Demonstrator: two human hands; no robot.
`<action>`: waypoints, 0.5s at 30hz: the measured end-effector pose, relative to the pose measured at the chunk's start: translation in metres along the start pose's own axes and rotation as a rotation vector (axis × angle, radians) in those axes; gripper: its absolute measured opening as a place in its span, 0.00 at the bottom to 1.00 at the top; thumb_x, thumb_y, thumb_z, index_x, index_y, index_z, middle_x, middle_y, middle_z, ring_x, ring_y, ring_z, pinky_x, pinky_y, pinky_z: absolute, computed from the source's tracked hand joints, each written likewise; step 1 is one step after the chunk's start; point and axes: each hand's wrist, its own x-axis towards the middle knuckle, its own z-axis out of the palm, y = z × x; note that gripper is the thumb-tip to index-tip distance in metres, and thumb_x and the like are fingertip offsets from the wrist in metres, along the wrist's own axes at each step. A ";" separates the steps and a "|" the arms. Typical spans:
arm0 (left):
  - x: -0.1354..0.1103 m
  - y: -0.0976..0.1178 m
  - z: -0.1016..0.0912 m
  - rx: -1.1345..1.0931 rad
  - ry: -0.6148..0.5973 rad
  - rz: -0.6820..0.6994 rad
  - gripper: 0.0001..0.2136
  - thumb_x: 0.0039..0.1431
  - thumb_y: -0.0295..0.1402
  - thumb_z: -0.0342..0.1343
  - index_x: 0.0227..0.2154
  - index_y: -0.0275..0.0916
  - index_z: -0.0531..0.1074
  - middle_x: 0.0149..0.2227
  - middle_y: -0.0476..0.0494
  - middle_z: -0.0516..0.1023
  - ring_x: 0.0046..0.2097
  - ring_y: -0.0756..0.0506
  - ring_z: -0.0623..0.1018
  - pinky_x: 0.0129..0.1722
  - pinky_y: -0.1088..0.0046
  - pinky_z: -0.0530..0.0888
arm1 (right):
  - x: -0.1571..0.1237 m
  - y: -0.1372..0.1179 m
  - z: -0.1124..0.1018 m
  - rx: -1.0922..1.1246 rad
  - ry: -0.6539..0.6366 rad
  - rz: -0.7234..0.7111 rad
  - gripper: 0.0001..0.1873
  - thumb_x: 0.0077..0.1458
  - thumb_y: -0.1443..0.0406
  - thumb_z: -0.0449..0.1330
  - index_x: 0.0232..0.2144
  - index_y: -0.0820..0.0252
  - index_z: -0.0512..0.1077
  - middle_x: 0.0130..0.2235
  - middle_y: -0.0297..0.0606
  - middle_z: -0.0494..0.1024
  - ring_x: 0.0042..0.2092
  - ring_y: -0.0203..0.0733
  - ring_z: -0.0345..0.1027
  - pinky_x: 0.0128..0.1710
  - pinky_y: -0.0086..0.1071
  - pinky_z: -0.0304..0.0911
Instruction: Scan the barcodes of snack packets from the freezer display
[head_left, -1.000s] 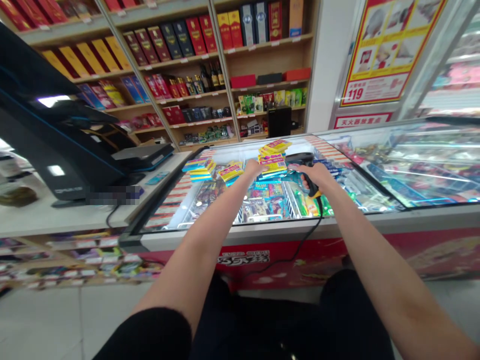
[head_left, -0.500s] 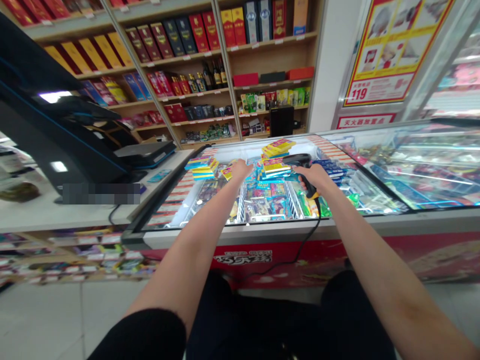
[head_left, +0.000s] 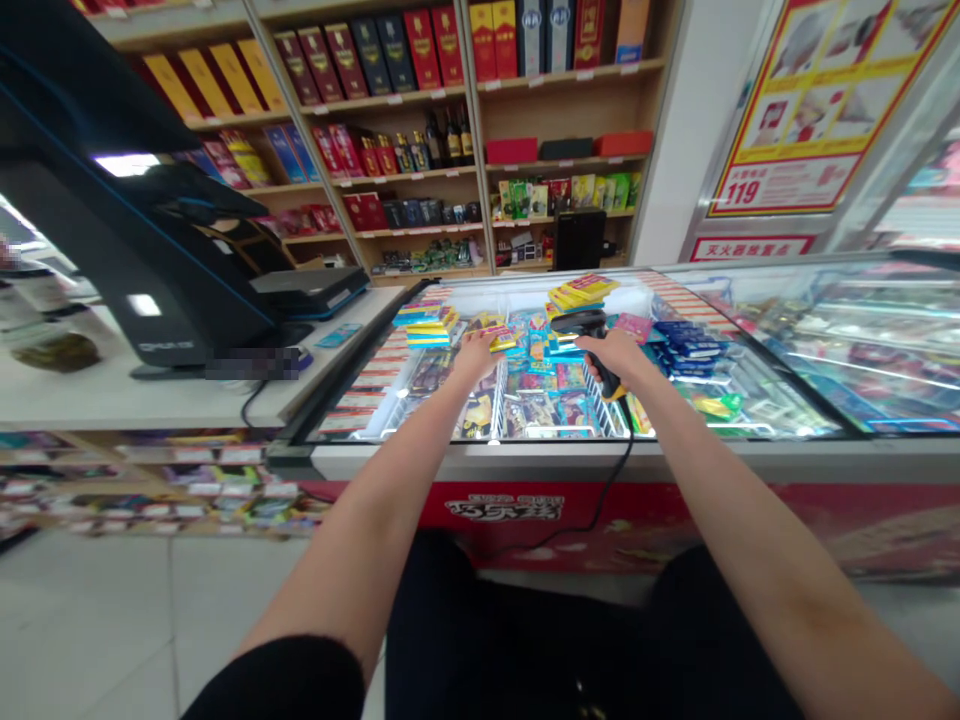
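Observation:
My right hand [head_left: 619, 358] is wrapped round the grip of a black and yellow barcode scanner [head_left: 579, 322], its head pointing left and its cable hanging over the freezer front. My left hand [head_left: 475, 360] is closed on the near left end of a yellow and pink packet [head_left: 501, 338]; some fingers are hidden. Behind the scanner rises a stack of yellow and blue packets [head_left: 581, 292]. To the left of my left hand lies another pile of such packets [head_left: 429, 326]. A pink packet [head_left: 634, 326] shows just beyond my right hand.
The chest freezer [head_left: 390, 463] holds wire baskets of packaged goods, with dark blue packets [head_left: 686, 345] on the right. A counter [head_left: 300, 388] with a black checkout machine [head_left: 187, 270] stands left. Shelves [head_left: 420, 175] of boxes and bottles line the back.
My left hand has shifted slightly left and now has the yellow and pink packet at its fingers. The scanner has turned and moved a little left. The view has swung slightly left.

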 end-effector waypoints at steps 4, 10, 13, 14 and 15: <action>-0.014 -0.001 -0.004 -0.131 0.050 0.021 0.22 0.58 0.43 0.58 0.54 0.42 0.74 0.59 0.39 0.70 0.62 0.37 0.65 0.63 0.64 0.59 | -0.003 -0.002 0.017 -0.016 -0.016 -0.015 0.15 0.54 0.65 0.61 0.19 0.58 0.63 0.15 0.33 0.66 0.15 0.35 0.58 0.13 0.28 0.57; -0.009 -0.017 -0.008 -0.296 0.141 -0.324 0.20 0.60 0.46 0.55 0.46 0.36 0.75 0.50 0.30 0.77 0.58 0.35 0.72 0.56 0.63 0.68 | -0.012 -0.009 0.036 -0.050 -0.024 -0.002 0.13 0.55 0.67 0.61 0.20 0.59 0.64 0.15 0.32 0.66 0.15 0.33 0.59 0.13 0.27 0.56; 0.001 -0.027 -0.010 -0.425 0.057 -0.480 0.19 0.49 0.41 0.66 0.41 0.36 0.76 0.47 0.29 0.79 0.55 0.32 0.75 0.50 0.65 0.72 | -0.014 -0.010 0.041 -0.074 -0.040 -0.006 0.14 0.54 0.66 0.63 0.20 0.59 0.64 0.15 0.32 0.66 0.14 0.33 0.58 0.12 0.27 0.56; 0.003 -0.029 -0.011 -0.486 0.036 -0.523 0.17 0.45 0.38 0.68 0.39 0.37 0.76 0.45 0.30 0.79 0.54 0.32 0.76 0.49 0.65 0.73 | -0.014 -0.010 0.043 -0.080 -0.042 -0.012 0.14 0.53 0.66 0.63 0.20 0.59 0.64 0.15 0.32 0.66 0.14 0.33 0.58 0.12 0.27 0.56; 0.005 -0.029 -0.012 -0.556 0.019 -0.566 0.16 0.43 0.34 0.69 0.37 0.37 0.75 0.43 0.32 0.80 0.52 0.32 0.78 0.47 0.65 0.74 | -0.013 -0.009 0.044 -0.083 -0.042 -0.019 0.14 0.53 0.66 0.64 0.20 0.58 0.64 0.15 0.32 0.65 0.14 0.33 0.58 0.12 0.27 0.56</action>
